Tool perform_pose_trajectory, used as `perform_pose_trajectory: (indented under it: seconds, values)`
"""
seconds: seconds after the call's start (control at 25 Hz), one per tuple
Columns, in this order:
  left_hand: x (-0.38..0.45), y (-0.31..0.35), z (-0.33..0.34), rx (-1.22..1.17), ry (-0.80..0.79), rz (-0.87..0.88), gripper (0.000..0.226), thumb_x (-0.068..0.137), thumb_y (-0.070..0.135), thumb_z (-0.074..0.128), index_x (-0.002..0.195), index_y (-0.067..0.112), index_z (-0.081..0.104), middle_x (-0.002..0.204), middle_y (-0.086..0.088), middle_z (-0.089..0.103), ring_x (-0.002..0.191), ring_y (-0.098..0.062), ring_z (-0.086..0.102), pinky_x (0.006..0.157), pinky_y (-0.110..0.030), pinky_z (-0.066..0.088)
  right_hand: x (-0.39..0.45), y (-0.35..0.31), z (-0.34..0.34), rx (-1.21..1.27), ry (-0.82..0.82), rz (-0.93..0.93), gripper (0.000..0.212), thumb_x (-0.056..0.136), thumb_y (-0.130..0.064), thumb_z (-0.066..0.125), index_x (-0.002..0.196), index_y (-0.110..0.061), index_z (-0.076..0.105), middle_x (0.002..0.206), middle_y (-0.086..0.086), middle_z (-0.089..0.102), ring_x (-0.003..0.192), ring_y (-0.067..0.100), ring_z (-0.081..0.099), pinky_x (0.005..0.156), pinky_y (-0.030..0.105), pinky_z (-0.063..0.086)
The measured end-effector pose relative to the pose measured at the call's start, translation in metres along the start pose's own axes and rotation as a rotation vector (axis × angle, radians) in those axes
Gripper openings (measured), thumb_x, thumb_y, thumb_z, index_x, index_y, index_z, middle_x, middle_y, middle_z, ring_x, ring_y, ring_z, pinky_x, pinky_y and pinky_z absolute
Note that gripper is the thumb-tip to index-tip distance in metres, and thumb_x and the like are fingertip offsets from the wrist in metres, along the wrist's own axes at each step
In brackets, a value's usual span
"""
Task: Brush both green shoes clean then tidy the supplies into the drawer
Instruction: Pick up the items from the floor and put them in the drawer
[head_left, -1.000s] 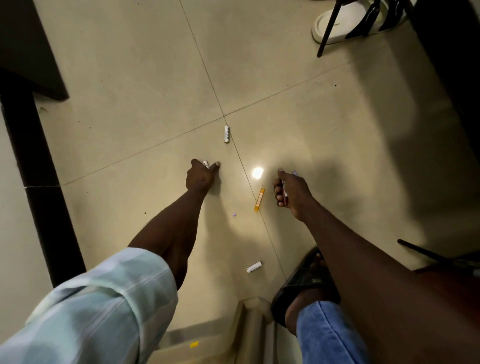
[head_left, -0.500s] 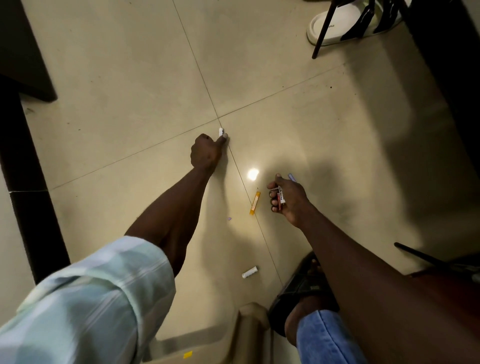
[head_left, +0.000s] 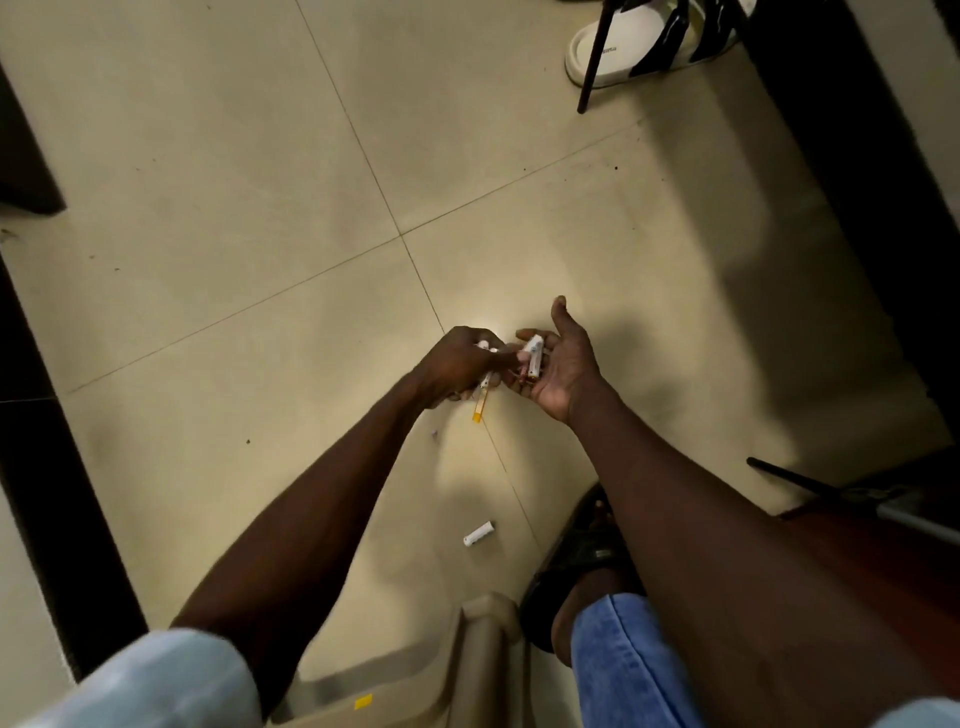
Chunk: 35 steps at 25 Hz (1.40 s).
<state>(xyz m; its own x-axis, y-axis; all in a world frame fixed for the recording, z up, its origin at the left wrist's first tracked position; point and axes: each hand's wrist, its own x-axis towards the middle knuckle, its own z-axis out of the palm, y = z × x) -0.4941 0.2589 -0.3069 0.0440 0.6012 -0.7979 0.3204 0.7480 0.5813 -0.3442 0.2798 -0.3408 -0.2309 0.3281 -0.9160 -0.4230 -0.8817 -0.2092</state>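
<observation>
Both hands meet low over the tiled floor (head_left: 218, 171). My left hand (head_left: 457, 364) pinches small white cylinders (head_left: 485, 347) and reaches its fingertips into my right palm. My right hand (head_left: 563, 364) is turned palm up, thumb raised, cupping several small white and red cylinders (head_left: 534, 356). An orange-tipped stick (head_left: 479, 408) lies on the floor just under the left hand. Another white cylinder (head_left: 478, 533) lies alone nearer to me. No green shoes or drawer are in view.
A beige plastic stool (head_left: 467, 670) stands at the bottom centre, beside my sandalled foot (head_left: 576, 561). A white slide sandal (head_left: 623, 47) and black chair legs (head_left: 600, 62) sit at the top right. Dark furniture edges line the left side and the right side.
My left hand picked up the far white cylinder from the tile joint and drew back to meet my right hand, which turned palm up and opened its thumb.
</observation>
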Motion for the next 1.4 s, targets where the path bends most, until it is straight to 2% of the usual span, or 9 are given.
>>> perform_pose_trajectory:
  seconds: [0.16,0.28,0.36,0.56,0.64,0.8,0.96,1.16,1.4]
  values:
    - [-0.022,-0.037,0.020,-0.135,0.199,-0.086,0.018,0.084,0.023,0.071,0.079,0.007,0.063,0.060,-0.006,0.059,0.036,-0.015,0.037,0.038,-0.016,0.024,0.001,0.001,-0.015,-0.257,0.086,0.028,0.033,0.096,-0.036,0.056,0.071,-0.015,0.049,0.059,0.001,0.048,0.041,0.011,0.044,0.042,0.015,0.035]
    - [-0.043,-0.090,0.059,0.520,-0.005,-0.200,0.035,0.079,0.036,0.077,0.095,0.008,0.065,0.083,-0.006,0.065,0.067,-0.019,0.060,0.056,-0.025,0.045,0.000,0.005,-0.034,-0.463,0.185,0.034,0.038,0.095,-0.040,0.057,0.067,-0.016,0.048,0.053,-0.003,0.039,0.032,0.007,0.030,0.035,0.012,0.023]
    - [-0.057,-0.129,0.087,0.894,-0.095,-0.210,0.051,0.074,0.046,0.078,0.105,0.010,0.061,0.100,-0.006,0.063,0.091,-0.024,0.062,0.070,-0.031,0.046,-0.003,0.003,-0.044,-0.516,0.196,0.038,0.043,0.090,-0.050,0.061,0.065,-0.017,0.048,0.052,-0.003,0.039,0.035,0.008,0.029,0.036,0.013,0.023]
    - [-0.069,-0.179,0.117,1.034,-0.002,-0.072,0.028,0.089,0.030,0.062,0.108,0.009,0.057,0.107,-0.011,0.063,0.097,-0.032,0.062,0.074,-0.036,0.047,-0.002,-0.003,-0.053,-0.483,0.137,0.044,0.045,0.090,-0.052,0.059,0.064,-0.017,0.048,0.056,0.000,0.047,0.044,0.013,0.040,0.044,0.019,0.032]
    - [-0.069,-0.177,0.109,0.840,0.003,-0.109,0.022,0.093,0.029,0.055,0.104,0.010,0.061,0.100,-0.009,0.066,0.089,-0.027,0.064,0.069,-0.032,0.045,-0.006,-0.004,-0.045,-0.529,0.047,0.083,0.042,0.092,-0.049,0.057,0.067,-0.017,0.051,0.061,0.001,0.050,0.044,0.012,0.045,0.044,0.018,0.037]
    - [-0.104,-0.120,0.079,-0.067,0.215,-0.213,0.021,0.089,0.019,0.064,0.069,0.013,0.067,0.050,0.007,0.061,0.041,-0.005,0.052,0.044,-0.018,0.037,-0.047,-0.034,-0.011,-0.718,-0.103,0.105,0.039,0.093,-0.048,0.056,0.071,-0.016,0.051,0.063,-0.001,0.049,0.051,0.011,0.045,0.047,0.019,0.040]
    - [-0.137,-0.041,0.037,-0.501,0.246,-0.173,0.021,0.087,0.020,0.059,0.068,0.016,0.065,0.056,0.000,0.056,0.031,-0.013,0.033,0.037,-0.016,0.018,-0.131,-0.065,0.033,-1.005,-0.200,0.142,0.017,0.098,-0.026,0.054,0.086,-0.015,0.051,0.068,0.001,0.048,0.055,0.012,0.045,0.049,0.021,0.043]
    - [-0.211,0.044,0.030,-0.947,0.043,0.027,0.012,0.089,0.027,0.058,0.079,0.021,0.056,0.061,0.004,0.052,0.029,-0.010,0.030,0.032,-0.014,0.019,-0.287,-0.073,0.053,-1.110,-0.192,-0.012,0.011,0.098,-0.012,0.047,0.089,-0.016,0.051,0.070,0.001,0.048,0.048,0.009,0.043,0.040,0.016,0.033]
    - [-0.335,0.107,0.099,-1.024,-0.335,0.104,0.022,0.093,0.030,0.053,0.072,0.022,0.052,0.052,0.008,0.048,0.037,-0.008,0.040,0.032,-0.015,0.018,-0.492,-0.023,-0.012,-0.562,-0.163,-0.436,0.007,0.099,-0.013,0.049,0.093,-0.010,0.051,0.066,0.002,0.047,0.044,0.004,0.033,0.035,0.014,0.018]
